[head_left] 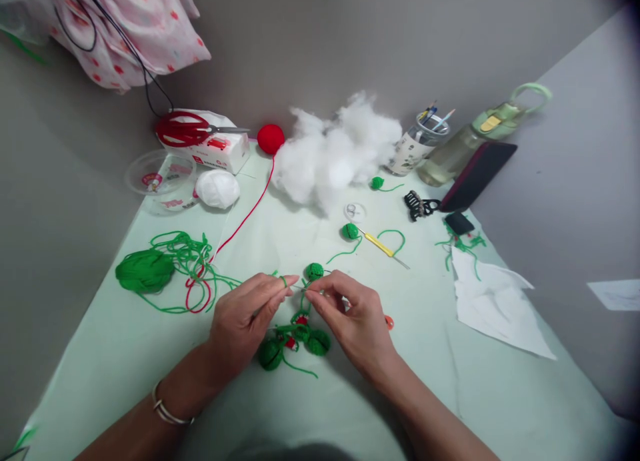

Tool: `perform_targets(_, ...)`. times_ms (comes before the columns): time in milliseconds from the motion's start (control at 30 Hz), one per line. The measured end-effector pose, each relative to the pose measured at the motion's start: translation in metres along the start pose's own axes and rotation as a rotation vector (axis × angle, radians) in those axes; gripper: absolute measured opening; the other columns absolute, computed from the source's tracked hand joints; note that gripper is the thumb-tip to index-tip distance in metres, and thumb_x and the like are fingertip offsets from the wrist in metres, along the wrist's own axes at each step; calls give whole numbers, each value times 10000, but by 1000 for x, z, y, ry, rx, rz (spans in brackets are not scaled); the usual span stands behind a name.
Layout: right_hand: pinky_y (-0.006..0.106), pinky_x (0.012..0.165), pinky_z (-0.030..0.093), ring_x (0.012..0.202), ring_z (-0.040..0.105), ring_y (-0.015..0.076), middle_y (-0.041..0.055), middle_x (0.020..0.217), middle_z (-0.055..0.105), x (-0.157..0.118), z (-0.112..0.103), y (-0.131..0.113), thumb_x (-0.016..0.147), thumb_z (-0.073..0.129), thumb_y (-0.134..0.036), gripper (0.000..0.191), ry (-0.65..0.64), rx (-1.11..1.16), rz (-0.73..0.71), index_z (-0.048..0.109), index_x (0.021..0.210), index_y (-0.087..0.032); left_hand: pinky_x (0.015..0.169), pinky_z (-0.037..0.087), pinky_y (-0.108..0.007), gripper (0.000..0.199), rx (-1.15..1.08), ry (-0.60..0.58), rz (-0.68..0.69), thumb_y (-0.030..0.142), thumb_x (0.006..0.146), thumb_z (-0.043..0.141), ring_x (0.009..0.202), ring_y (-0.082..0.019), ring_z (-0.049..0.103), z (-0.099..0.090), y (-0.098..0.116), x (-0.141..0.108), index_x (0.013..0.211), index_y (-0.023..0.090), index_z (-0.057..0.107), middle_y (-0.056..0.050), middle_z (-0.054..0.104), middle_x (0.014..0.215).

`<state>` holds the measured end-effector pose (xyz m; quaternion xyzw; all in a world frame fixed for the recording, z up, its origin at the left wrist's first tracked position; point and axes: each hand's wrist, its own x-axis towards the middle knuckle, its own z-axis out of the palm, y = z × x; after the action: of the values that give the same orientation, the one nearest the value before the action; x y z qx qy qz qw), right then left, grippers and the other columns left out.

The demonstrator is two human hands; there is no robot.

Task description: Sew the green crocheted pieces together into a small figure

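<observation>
My left hand (243, 314) is closed, with green yarn looped round its index finger and pinched between finger and thumb. Facing it, my right hand (353, 311) pinches something thin near the fingertips, too small to make out. A green crocheted ball (315, 271) lies just beyond the fingertips. Between the wrists rest a green crocheted piece on the left (271, 354) and another on the right (318, 342), with red and green bits between them. From the left hand, green yarn runs toward a green skein (145, 271).
White stuffing (333, 161) lies at the back beside a red yarn ball (271, 139). Red scissors (185, 128) rest on a box. A yellow-handled hook (379, 244) is beyond my right hand. A pen cup (417, 144), bottle (470, 144) and white paper (495, 304) are right.
</observation>
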<state>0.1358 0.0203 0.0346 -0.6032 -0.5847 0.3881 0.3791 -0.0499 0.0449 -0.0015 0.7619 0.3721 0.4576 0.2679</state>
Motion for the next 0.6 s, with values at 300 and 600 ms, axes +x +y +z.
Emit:
perform_targets(300,233,585,446,641,559,108,8,765,639,2,-1,-7,842,717,-290,142,6,418,129,656,777,-179,688,530,-187,167,9,-136,39,97,962,525,720,-105,660,5,1,1,966,145,685,-20,700,794)
perform_targets(600,195,487,386,493,489,64,-25,609,595,-3,4,-11,883,682,-345,186,-185,503,219,662,856,-162,718,537,-190,198,14,-97,2,95,969,504,748,-104,678,3,-1,-4,1061,146,671,-27,704,842)
